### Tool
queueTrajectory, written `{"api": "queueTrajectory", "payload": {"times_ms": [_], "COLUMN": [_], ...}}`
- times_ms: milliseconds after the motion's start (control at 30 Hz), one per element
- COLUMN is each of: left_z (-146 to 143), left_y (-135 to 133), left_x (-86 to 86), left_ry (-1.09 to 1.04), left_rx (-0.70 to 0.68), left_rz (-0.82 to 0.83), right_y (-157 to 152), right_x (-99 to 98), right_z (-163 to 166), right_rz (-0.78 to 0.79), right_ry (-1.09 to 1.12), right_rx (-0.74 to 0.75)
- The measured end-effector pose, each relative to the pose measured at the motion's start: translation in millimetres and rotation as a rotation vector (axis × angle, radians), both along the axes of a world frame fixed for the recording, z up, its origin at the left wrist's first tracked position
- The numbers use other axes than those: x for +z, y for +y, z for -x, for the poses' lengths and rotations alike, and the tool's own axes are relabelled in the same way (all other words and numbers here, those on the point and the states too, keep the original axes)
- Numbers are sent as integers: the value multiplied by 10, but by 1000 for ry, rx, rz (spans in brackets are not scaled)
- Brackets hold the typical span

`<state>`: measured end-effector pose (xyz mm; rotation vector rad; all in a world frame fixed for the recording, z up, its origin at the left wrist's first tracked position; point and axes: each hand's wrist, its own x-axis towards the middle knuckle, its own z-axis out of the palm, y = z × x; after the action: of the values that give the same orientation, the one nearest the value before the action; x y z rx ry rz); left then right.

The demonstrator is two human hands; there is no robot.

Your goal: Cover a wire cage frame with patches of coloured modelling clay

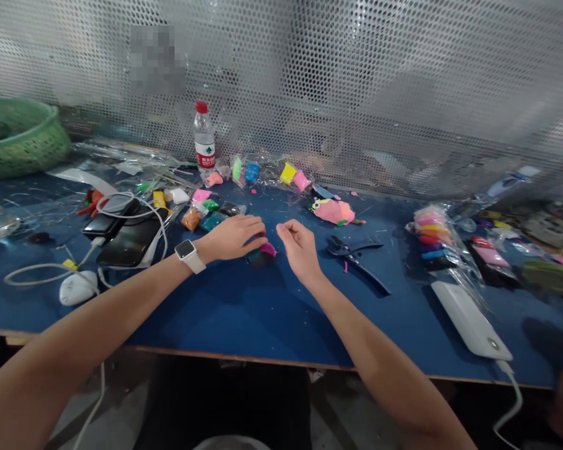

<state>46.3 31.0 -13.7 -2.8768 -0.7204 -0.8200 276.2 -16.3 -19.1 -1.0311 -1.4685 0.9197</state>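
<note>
My left hand [238,239], with a white-strapped watch at its wrist, reaches over a small dark piece with a bright pink part [268,249]. Its fingers are stretched out and partly cover that piece; whether they touch it I cannot tell. Just to the right, my right hand [301,249] is closed in a pinch above the blue table [244,312]. Whatever the fingertips hold, if anything, is too small to make out. Beyond it lies a pink clay figure [335,211] with a yellow-green end and an eye. Dark-handled pliers [356,256] rest beside my right hand.
Small bags of coloured clay [211,220] lie behind my left hand. A water bottle [205,140] stands near the perforated metal screen [356,75]. Phones [131,237] and cables are at left, by a green basket [25,147]. A white power bank [471,320] lies right.
</note>
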Motion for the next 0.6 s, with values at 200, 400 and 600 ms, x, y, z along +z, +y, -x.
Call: {"api": "queueTrajectory", "payload": {"times_ms": [200, 400, 600], "left_z": [-160, -423, -401], "left_y": [-253, -573, -600], "left_x": [42, 113, 173], "left_ry": [-45, -31, -53], "left_rx": [-47, 23, 30], "left_rz": [-125, -368, -500], "right_y": [-75, -320, -320], "right_x": [69, 311, 292], "right_z": [70, 174, 135], "right_rz": [90, 301, 380], "right_ry": [205, 544, 483], "right_rx": [19, 126, 208]}}
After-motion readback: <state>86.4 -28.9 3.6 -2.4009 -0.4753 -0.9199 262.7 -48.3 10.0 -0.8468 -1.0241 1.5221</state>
